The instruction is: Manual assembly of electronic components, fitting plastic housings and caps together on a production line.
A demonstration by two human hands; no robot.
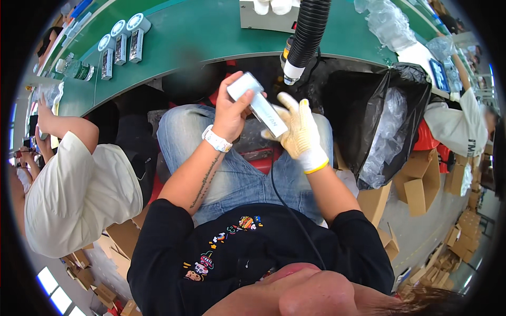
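My left hand (232, 109), bare and wearing a white watch, is closed around a white handheld fan (268, 114) with a block-like upper part and a flat rectangular handle. Its thumb presses on the front. The fan tilts down to the right, over my lap. My right hand (300, 126) wears a cream knitted glove with a yellow-edged cuff. Its fingers are spread beside and partly behind the handle's lower end; whether they touch it I cannot tell.
Three similar round-headed fans (120, 42) lie on the green bench (195, 31). A black ribbed hose (311, 31) hangs ahead. A black bag (350, 105) with clear plastic stands right, near open cardboard boxes (419, 181). A person in white (79, 195) sits at left.
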